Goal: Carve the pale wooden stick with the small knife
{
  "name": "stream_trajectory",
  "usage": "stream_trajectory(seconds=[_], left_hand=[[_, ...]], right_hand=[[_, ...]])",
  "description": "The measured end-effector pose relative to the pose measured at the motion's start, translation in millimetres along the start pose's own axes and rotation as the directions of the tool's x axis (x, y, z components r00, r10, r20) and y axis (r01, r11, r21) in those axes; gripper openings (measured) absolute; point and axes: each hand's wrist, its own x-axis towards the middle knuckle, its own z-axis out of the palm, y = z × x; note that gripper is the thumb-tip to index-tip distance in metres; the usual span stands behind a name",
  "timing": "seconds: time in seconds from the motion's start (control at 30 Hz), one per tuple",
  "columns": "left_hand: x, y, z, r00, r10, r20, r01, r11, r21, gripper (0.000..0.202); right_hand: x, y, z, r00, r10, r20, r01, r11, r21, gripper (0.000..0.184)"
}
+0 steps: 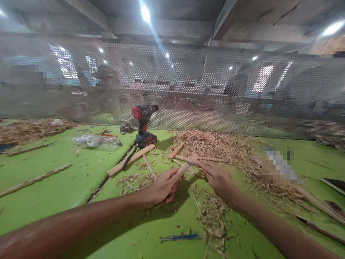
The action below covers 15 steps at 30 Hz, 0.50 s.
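My left hand (pixel 163 186) is closed around the lower end of a short, pale wood stick (pixel 183 169), which slants up and away to the right. In my right hand (pixel 217 177) is a small carving knife (pixel 192 163); its short dark blade lies against the upper part of the stick, and most of its handle is hidden by my fingers. Both hands are above the green tabletop (pixel 113 226). Below and beyond them are curled wood shavings (pixel 212 144) and loose wood strips (pixel 149 166).
A red and black cordless drill (pixel 144 124) stands beyond my left hand, near a flat wooden slat (pixel 132 160). A clear plastic bottle (pixel 95 141) lies farther left. Along the back runs a perforated metal screen (pixel 183 93). A dark tool (pixel 320 229) lies at the right.
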Motion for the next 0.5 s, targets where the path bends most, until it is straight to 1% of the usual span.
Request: stream_trajectory(seconds=[0.07, 0.13, 0.23, 0.3, 0.37, 0.43, 0.5], left_hand=[[-2, 2, 0.0, 1.0, -0.011, -0.001, 0.011, 1.0, 0.0, 0.028], [-7, 6, 0.8, 0.999, -0.009, 0.031, 0.009, 1.0, 0.017, 0.027], [-14, 13, 2.7, 0.995, 0.007, 0.095, -0.013, 0.998, 0.063, 0.025], [-16, 18, 3.4, 0.996, 0.035, 0.088, -0.04, 0.998, 0.055, 0.022], [-16, 21, 3.6, 0.997, 0.068, 0.039, -0.069, 0.997, 0.016, 0.02], [-14, 22, 4.3, 0.996, 0.091, 0.003, -0.091, 0.995, -0.04, 0.018], [-12, 23, 6.7, 0.994, 0.108, 0.004, -0.107, 0.989, -0.098, 0.016]], right_hand=[[0, 6, -1, 1.0, 0.014, -0.012, -0.014, 1.0, 0.021, 0.04], [-1, 19, -4, 0.995, 0.081, -0.06, -0.077, 0.995, 0.067, 0.039], [-1, 48, -15, 0.958, 0.213, -0.193, -0.198, 0.975, 0.097, 0.034], [1, 60, -22, 0.931, 0.242, -0.272, -0.223, 0.97, 0.096, 0.033], [3, 60, -25, 0.921, 0.232, -0.312, -0.211, 0.972, 0.101, 0.035], [4, 49, -24, 0.929, 0.201, -0.31, -0.174, 0.978, 0.114, 0.036], [4, 34, -20, 0.944, 0.17, -0.283, -0.134, 0.981, 0.141, 0.035]])
